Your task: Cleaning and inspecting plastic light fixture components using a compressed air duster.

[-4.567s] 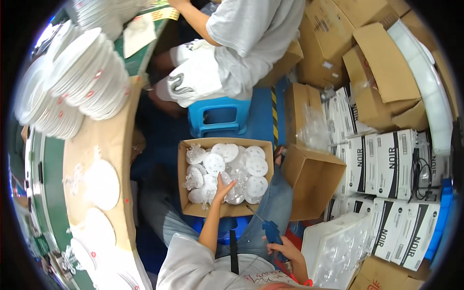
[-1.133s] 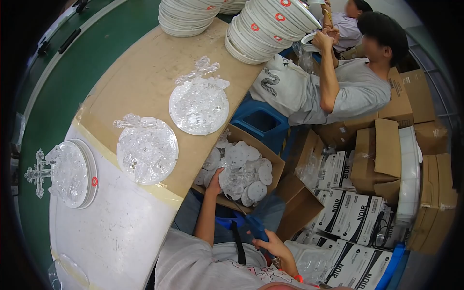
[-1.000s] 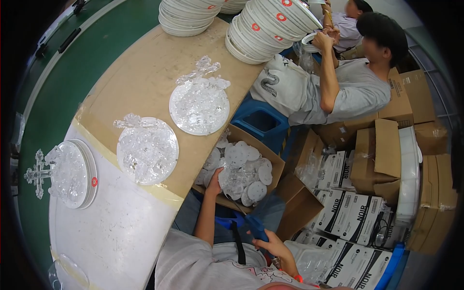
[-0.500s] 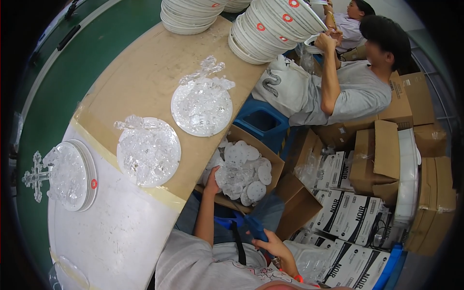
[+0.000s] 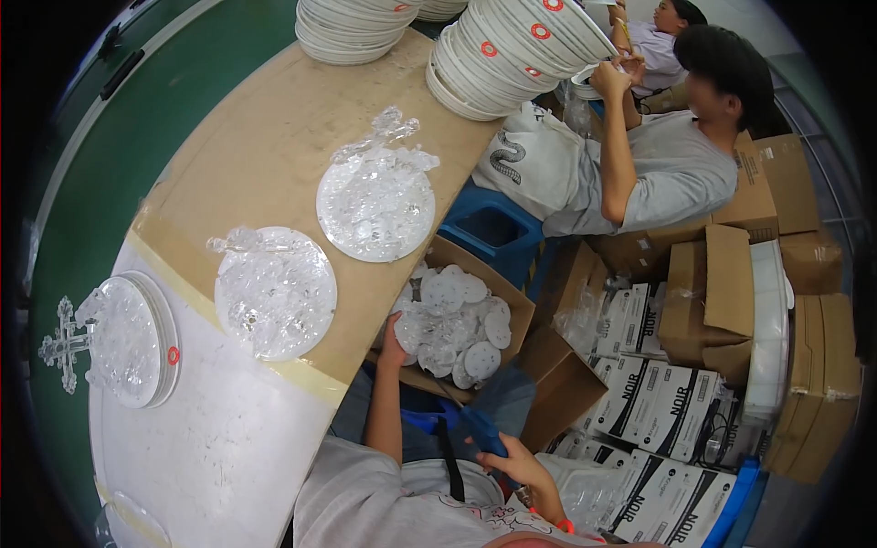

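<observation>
My left hand [image 5: 393, 342] is at the near left side of an open cardboard box [image 5: 513, 340], its fingers closed at the edge of a clear plastic disc [image 5: 410, 332]. Part of those fingers is hidden. Several clear plastic discs [image 5: 477, 360] with small holes lie heaped in the box, among other clear pieces. Over my lap, my right hand [image 5: 517, 464] is closed around a blue electric screwdriver [image 5: 482, 431], which points toward the box.
Round white bases [image 5: 370, 251] heaped with clear pieces stand on the table [image 5: 183, 457]. A clear cross-shaped piece [image 5: 64, 344] juts out at far left. Stacked white rings [image 5: 475, 78] rise behind. A seated co-worker [image 5: 639, 155], a blue stool [image 5: 493, 224] and cartons [image 5: 662, 411] are beyond and right.
My left hand has shifted slightly left, toward the box's edge. My right hand and the screwdriver stay in place. The view has moved a little.
</observation>
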A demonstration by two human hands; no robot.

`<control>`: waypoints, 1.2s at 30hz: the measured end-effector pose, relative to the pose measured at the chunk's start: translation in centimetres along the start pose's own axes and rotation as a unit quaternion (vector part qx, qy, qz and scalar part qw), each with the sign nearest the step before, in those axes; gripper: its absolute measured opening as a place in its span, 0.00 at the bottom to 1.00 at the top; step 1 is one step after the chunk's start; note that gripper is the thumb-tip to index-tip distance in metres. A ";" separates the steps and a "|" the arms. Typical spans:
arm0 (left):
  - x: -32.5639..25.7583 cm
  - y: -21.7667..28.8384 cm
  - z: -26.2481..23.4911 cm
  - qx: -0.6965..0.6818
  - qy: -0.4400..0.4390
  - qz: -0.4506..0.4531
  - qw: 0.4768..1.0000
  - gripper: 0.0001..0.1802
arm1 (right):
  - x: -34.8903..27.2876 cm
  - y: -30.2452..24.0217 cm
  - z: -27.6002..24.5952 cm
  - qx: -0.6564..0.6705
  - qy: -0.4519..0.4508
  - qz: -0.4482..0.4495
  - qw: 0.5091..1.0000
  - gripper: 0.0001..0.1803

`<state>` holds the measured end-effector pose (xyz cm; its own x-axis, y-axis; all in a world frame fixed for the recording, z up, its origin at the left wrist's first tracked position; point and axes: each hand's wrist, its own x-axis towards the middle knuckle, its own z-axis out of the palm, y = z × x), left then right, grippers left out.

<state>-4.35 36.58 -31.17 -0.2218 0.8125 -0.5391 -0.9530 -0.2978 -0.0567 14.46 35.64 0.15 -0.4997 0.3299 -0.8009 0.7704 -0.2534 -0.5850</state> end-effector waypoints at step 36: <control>-1.8 0.2 2.0 0.096 0.071 -0.009 0.993 0.32 | -0.9 0.8 -1.5 -0.058 0.049 -0.040 0.996 0.17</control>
<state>-4.57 36.03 -28.47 -0.1852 0.7344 -0.6529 -0.9815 -0.1716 0.0853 16.11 36.52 0.56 -0.5244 0.4331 -0.7331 0.7731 -0.1186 -0.6230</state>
